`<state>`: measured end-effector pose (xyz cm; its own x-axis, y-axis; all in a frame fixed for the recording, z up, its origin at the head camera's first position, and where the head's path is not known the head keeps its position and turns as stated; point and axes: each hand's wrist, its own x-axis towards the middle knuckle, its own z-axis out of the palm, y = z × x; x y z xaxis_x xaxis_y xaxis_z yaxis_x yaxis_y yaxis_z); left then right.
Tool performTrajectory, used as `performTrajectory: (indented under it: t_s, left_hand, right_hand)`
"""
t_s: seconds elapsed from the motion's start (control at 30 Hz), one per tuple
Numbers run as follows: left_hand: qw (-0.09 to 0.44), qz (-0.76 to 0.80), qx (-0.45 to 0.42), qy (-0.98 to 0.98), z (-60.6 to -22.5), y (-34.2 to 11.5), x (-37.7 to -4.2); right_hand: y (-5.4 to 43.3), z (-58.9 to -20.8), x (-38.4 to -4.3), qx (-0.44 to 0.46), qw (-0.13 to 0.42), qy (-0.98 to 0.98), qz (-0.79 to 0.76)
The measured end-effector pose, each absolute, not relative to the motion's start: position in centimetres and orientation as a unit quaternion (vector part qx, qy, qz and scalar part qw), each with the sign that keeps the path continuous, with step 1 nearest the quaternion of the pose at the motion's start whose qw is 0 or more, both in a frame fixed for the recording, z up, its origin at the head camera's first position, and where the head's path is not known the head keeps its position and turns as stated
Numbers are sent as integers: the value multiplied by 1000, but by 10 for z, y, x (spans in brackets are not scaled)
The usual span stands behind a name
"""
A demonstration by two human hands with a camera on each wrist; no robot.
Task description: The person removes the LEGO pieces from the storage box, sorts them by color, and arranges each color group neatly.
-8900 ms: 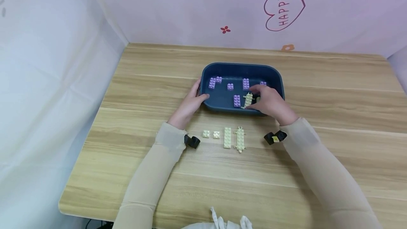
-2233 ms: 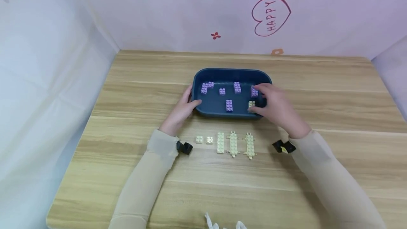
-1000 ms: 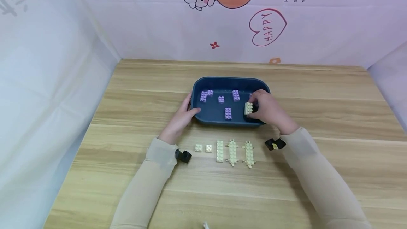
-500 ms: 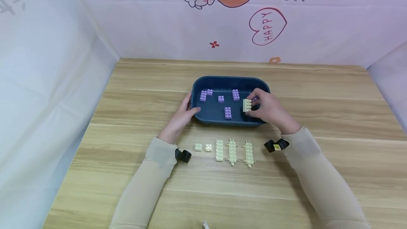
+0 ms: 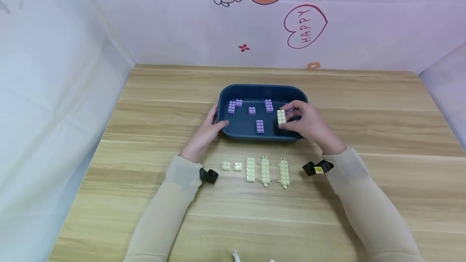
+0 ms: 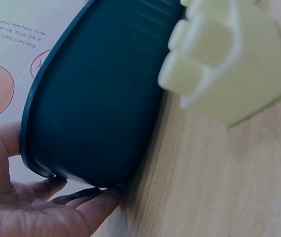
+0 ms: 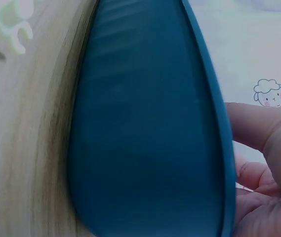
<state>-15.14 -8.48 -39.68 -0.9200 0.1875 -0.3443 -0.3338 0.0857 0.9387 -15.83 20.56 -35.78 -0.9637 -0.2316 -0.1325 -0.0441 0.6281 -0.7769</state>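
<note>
In the head view my right hand pinches a cream building brick between thumb and fingers, above the right part of a dark blue tray. My left hand grips the tray's left end, thumb over the rim and fingers along the outside. Several purple bricks lie in the tray; one at the right is partly hidden by my right hand. In the right wrist view the tray wall hides the brick; the right hand shows beyond the rim. The left wrist view shows left fingers against the tray's outside.
Before the tray on the wooden table lie two small cream bricks, a long cream brick and two cream axle pieces in a row. A printed white cloth stands behind the table.
An axle piece, earlier in my right hand, now lies at the row's right end. The right hand has since taken the cream brick from the tray floor and raised it. Left hand stays.
</note>
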Motion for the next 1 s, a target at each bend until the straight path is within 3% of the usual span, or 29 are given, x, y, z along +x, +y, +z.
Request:
performTrajectory:
  t_s: [0.7,1.0]
  left_hand:
    - [208,677,-57,703,-398,-84,-155]
    - [205,672,-63,709,-397,-84,-155]
  right_hand:
    - [219,-347,-105,-25,48,844,-534]
    - [231,-345,-83,-70,21,831,-551]
